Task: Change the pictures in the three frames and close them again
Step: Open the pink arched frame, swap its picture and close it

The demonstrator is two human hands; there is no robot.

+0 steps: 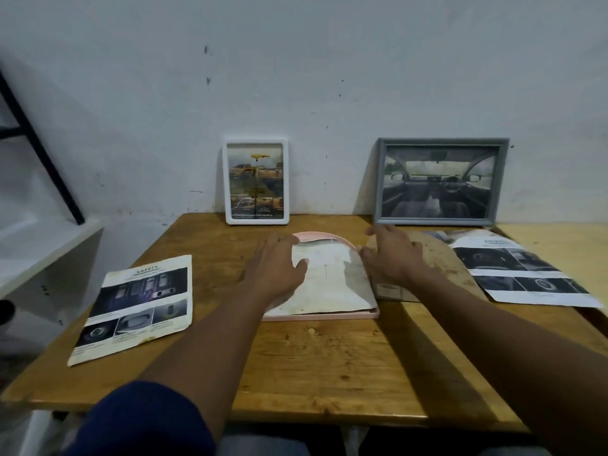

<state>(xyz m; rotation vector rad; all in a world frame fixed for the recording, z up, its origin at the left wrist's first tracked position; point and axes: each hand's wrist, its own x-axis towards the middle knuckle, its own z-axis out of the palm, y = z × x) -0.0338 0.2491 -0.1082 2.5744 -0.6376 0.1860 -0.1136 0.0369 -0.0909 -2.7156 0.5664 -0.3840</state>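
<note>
A pink arched frame point(320, 314) lies face down on the wooden table point(312, 363). A pale picture sheet point(332, 281) lies in it, blank side up. My left hand point(276, 261) rests flat on the sheet's left side, fingers straight. My right hand point(391, 255) touches the sheet's right edge, fingers relaxed, over a brown arched backing board point(441, 264) lying beside the frame. A white frame point(256, 182) and a grey frame point(439, 182) lean upright against the wall, each holding a car picture.
A loose printed page headed SAFETY point(135, 307) lies at the table's left. Another printed page point(526, 274) lies at the right, partly under the backing board. A white shelf point(39, 251) stands at the left. A lighter table point(559, 245) adjoins on the right.
</note>
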